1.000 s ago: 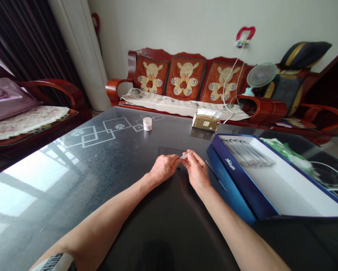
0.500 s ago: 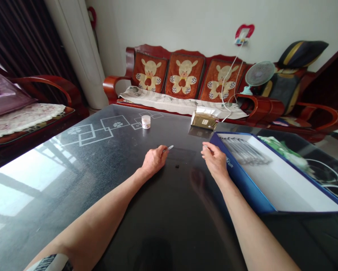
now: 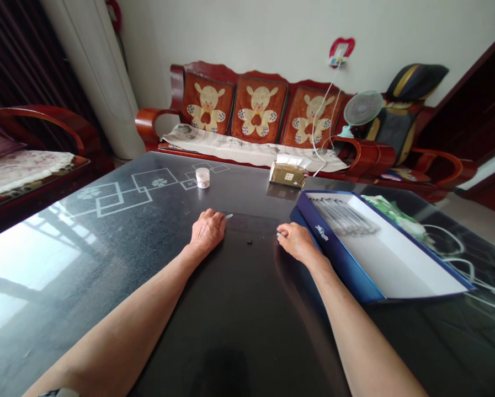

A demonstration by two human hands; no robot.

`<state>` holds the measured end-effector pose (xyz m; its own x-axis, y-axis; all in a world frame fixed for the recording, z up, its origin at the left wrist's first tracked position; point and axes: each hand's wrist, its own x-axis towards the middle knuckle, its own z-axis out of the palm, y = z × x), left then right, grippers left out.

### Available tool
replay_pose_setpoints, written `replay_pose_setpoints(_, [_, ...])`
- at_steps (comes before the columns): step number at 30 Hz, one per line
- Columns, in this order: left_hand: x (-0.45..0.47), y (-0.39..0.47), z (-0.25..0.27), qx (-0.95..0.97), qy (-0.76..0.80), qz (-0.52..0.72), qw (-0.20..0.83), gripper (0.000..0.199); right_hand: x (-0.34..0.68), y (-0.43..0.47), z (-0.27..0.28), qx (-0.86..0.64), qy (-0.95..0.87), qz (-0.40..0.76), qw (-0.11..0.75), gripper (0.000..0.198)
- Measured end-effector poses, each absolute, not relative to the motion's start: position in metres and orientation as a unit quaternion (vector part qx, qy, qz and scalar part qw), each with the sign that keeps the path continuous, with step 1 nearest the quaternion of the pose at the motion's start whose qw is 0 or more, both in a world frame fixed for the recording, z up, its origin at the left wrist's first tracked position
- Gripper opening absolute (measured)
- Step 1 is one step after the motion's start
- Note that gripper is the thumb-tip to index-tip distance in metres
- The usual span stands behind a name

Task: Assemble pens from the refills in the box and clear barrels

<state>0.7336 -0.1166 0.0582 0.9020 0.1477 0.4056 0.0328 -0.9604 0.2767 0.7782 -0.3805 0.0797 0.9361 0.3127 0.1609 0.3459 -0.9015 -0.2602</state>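
Observation:
My left hand (image 3: 208,229) is closed, back of the hand up, over the dark glossy table. From its fingers pokes the pale tip of a slim pen-like stick (image 3: 229,216); the rest is hidden in the grip. Opposite, my right hand (image 3: 297,240) pinches a small whitish piece (image 3: 279,235) between thumb and fingers, too small to name. Between the hands lies a small black piece (image 3: 249,242) on the table. Just right of my right hand stands a blue box (image 3: 342,264) with a white inside, holding a row of slim clear pen-like sticks (image 3: 342,216) at its far end.
A small white jar (image 3: 203,178) stands beyond my left hand. Farther right is a tissue pack (image 3: 288,172). A green-and-white bag (image 3: 396,215) and white cables (image 3: 458,253) lie past the box. Behind the table (image 3: 164,309) is a wooden sofa with cushions (image 3: 259,108).
The view has turned a little to the right. My right hand has come lower and nearer to me, its fingers more curled. My left hand has shifted slightly left, away from the black piece.

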Motion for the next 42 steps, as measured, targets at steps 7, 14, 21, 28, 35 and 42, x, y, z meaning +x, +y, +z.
replay_pose_setpoints(7, [0.734, -0.117, 0.057, 0.967, 0.037, 0.213, 0.135, 0.025, 0.775, -0.370, 0.075, -0.960, -0.205, -0.069, 0.179, 0.019])
replay_pose_setpoints(14, [0.733, -0.120, 0.058, 0.961, -0.062, 0.210, 0.168, 0.030, 0.764, -0.344, 0.065, -0.890, -0.293, -0.112, 0.331, 0.026])
replay_pose_setpoints(21, [0.730, -0.117, 0.064, 0.974, 0.021, 0.192, 0.117, 0.028, 0.764, -0.343, 0.053, -0.868, -0.256, -0.198, 0.377, 0.020])
replay_pose_setpoints(28, [0.728, -0.076, 0.070, 0.959, 0.225, 0.144, 0.092, 0.034, 0.764, -0.343, 0.048, -0.864, -0.246, -0.206, 0.388, 0.019])
replay_pose_setpoints(35, [0.726, -0.056, 0.076, 0.950, 0.267, 0.127, 0.103, 0.033, 0.768, -0.347, 0.070, -0.865, -0.214, -0.165, 0.422, 0.019])
replay_pose_setpoints(42, [0.726, -0.062, 0.073, 0.945, 0.249, 0.202, 0.058, 0.040, 0.833, -0.438, 0.142, -0.936, -0.069, -0.239, 0.247, 0.026])
